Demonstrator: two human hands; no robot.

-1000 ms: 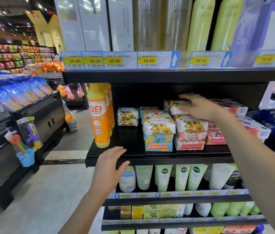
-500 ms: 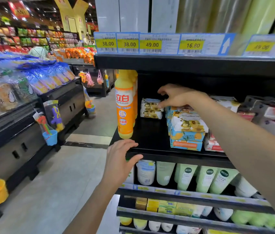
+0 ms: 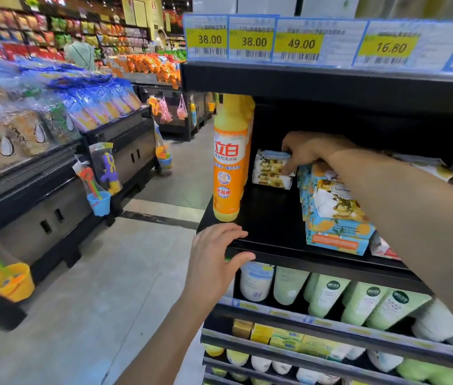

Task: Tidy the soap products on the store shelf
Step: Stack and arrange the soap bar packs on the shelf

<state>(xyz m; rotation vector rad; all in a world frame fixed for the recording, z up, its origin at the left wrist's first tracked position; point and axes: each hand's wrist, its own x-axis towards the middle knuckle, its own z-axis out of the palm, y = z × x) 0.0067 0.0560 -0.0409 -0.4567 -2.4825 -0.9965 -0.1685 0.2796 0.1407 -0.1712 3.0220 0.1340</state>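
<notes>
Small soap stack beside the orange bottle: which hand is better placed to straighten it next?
Right. The right hand grips the small soap stack deep on the shelf, while the left hand rests on its front edge near the orange bottle, apart from that stack.

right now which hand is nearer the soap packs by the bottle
Right. The right hand holds the soap packs; the left hand rests on the shelf edge below.

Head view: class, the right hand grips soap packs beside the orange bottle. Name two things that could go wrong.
The right hand reaches over the taller soap stack; pulling the forearm back could sweep its top packs off.
The gripped soap packs sit near the orange detergent bottle at the shelf edge; a nudge might topple it.
</notes>
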